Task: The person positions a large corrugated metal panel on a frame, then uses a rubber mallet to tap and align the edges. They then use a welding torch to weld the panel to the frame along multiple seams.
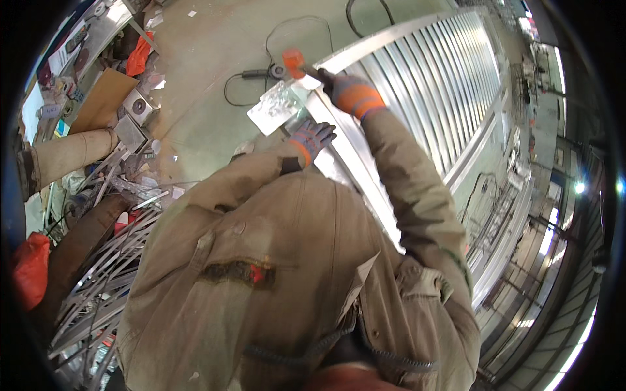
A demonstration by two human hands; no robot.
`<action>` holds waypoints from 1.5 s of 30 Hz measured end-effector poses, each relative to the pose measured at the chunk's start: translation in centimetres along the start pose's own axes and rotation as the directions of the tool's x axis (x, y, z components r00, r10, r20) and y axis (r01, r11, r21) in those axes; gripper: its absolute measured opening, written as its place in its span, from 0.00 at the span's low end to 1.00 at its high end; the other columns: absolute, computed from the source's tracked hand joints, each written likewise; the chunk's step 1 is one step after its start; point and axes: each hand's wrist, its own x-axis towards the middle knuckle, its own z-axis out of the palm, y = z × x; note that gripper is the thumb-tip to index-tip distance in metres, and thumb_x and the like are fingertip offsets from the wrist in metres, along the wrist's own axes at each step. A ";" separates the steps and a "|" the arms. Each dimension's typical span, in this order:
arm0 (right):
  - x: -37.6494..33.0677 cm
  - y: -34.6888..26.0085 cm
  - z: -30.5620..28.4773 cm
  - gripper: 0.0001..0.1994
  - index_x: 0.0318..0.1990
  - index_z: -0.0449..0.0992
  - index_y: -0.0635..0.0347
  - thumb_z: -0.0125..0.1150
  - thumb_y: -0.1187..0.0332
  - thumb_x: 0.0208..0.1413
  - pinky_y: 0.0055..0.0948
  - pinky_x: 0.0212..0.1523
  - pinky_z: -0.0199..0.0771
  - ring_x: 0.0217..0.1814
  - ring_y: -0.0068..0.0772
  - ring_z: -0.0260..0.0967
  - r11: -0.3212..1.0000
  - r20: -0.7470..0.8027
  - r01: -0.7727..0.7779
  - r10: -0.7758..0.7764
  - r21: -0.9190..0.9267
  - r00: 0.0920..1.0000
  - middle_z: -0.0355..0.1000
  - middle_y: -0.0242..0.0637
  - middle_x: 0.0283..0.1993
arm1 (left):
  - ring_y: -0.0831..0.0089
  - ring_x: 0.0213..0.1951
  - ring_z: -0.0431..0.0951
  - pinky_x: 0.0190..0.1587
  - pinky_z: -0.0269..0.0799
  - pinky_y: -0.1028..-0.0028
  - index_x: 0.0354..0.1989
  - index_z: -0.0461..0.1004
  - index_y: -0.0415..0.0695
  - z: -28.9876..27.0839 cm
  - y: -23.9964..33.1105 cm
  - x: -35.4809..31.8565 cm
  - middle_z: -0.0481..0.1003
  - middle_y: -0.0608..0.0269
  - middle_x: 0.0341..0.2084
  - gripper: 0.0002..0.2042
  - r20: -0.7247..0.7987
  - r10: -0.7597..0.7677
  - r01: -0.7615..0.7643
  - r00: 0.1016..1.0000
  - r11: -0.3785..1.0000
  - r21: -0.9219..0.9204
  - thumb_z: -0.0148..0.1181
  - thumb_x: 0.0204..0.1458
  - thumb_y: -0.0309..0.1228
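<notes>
My left hand [312, 139], in a grey and orange glove, lies with outstretched fingers on the near end of a long silver metal bar [365, 179]. My right hand [354, 95], in a matching glove, is closed round the dark handle of what looks like a mallet with an orange head [293, 62]. The head is blurred and hangs over the bar's far end. Next to that end is a shiny pale plate [277, 109], its surface smeared by glare. Beyond my right arm stretches a large louvred metal panel [427, 78] with many parallel slats.
A corded power tool [254, 74] lies on the greenish floor [202, 58], its cable looping away. At left are a cardboard piece [104, 101], a thick tube [75, 156] and a heap of metal strips [107, 274]. More long metal profiles [499, 251] lie at right.
</notes>
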 end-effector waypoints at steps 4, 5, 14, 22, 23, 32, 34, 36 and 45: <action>1.1 -0.3 -3.7 0.24 0.75 0.74 0.34 0.59 0.50 0.74 0.56 0.52 0.83 0.50 0.63 0.84 0.993 -0.315 0.053 -0.016 0.108 0.949 0.85 0.56 0.44 | 0.64 0.86 0.50 0.83 0.52 0.42 0.85 0.56 0.59 0.3 0.5 0.1 0.51 0.69 0.88 0.30 0.063 0.002 0.001 0.998 0.999 -0.054 0.40 0.74 0.35; 1.1 -0.4 -4.4 0.25 0.75 0.72 0.34 0.59 0.50 0.74 0.58 0.51 0.83 0.49 0.64 0.84 0.974 -0.444 0.092 0.010 0.206 0.896 0.85 0.56 0.44 | 0.64 0.86 0.51 0.83 0.53 0.41 0.85 0.56 0.59 0.5 0.6 0.1 0.51 0.70 0.87 0.30 0.039 -0.001 0.003 0.999 0.999 -0.054 0.40 0.74 0.36; -1.7 0.8 3.1 0.30 0.83 0.63 0.36 0.55 0.58 0.75 0.58 0.52 0.81 0.49 0.62 0.84 0.999 -0.091 -0.023 0.027 0.044 0.995 0.85 0.55 0.46 | 0.64 0.84 0.54 0.82 0.49 0.41 0.86 0.54 0.61 1.9 0.6 0.6 0.52 0.73 0.87 0.30 0.108 -0.014 -0.025 0.994 0.936 0.351 0.39 0.75 0.37; -4.7 2.8 6.3 0.33 0.82 0.64 0.47 0.54 0.46 0.76 0.56 0.61 0.80 0.59 0.68 0.81 0.853 -0.219 -0.131 0.273 0.505 0.937 0.81 0.60 0.61 | 0.43 0.68 0.74 0.73 0.70 0.50 0.74 0.72 0.45 -3.8 -5.1 -1.1 0.73 0.46 0.70 0.32 -0.244 0.024 -0.044 0.969 0.996 -0.076 0.67 0.62 0.41; -5.5 3.0 7.0 0.33 0.83 0.62 0.47 0.53 0.46 0.76 0.58 0.58 0.81 0.56 0.68 0.82 0.800 -0.207 -0.159 0.333 0.579 0.920 0.81 0.61 0.61 | 0.42 0.66 0.75 0.71 0.72 0.49 0.72 0.74 0.44 -4.3 -6.5 -1.6 0.75 0.45 0.67 0.31 -0.340 -0.103 0.053 0.935 0.987 -0.154 0.68 0.60 0.40; -8.4 1.3 10.1 0.35 0.82 0.63 0.49 0.54 0.43 0.75 0.61 0.52 0.80 0.50 0.72 0.81 0.659 -0.291 -0.075 0.429 0.748 0.855 0.83 0.63 0.48 | 0.65 0.37 0.84 0.46 0.80 0.69 0.69 0.78 0.36 -0.6 -17.9 2.6 0.87 0.60 0.41 0.38 0.019 -0.556 0.174 0.831 0.228 -0.958 0.86 0.48 0.33; -9.3 0.7 9.9 0.30 0.77 0.68 0.50 0.56 0.45 0.75 0.61 0.51 0.80 0.50 0.70 0.82 0.659 -0.307 -0.088 0.460 0.747 0.833 0.84 0.61 0.47 | 0.73 0.29 0.78 0.33 0.75 0.69 0.47 0.82 0.37 1.9 -20.6 3.8 0.81 0.64 0.32 0.25 0.221 -0.602 0.350 0.768 0.104 -0.931 0.89 0.48 0.37; -9.7 0.3 9.9 0.28 0.74 0.70 0.50 0.56 0.46 0.75 0.63 0.48 0.80 0.47 0.70 0.82 0.708 -0.309 -0.118 0.444 0.696 0.841 0.84 0.59 0.45 | 0.76 0.20 0.71 0.23 0.64 0.69 0.38 0.77 0.46 4.6 -22.8 4.5 0.73 0.72 0.22 0.19 0.284 -0.509 0.251 0.812 -0.133 -0.959 0.87 0.51 0.37; -11.2 -1.1 12.1 0.23 0.59 0.75 0.50 0.56 0.43 0.73 0.61 0.46 0.81 0.43 0.68 0.83 0.637 -0.169 -0.258 0.530 0.727 0.831 0.84 0.54 0.38 | 0.69 0.21 0.70 0.22 0.64 0.64 0.33 0.74 0.48 6.5 -27.0 6.5 0.70 0.66 0.21 0.14 0.369 -0.362 0.452 0.856 0.176 -0.875 0.67 0.67 0.41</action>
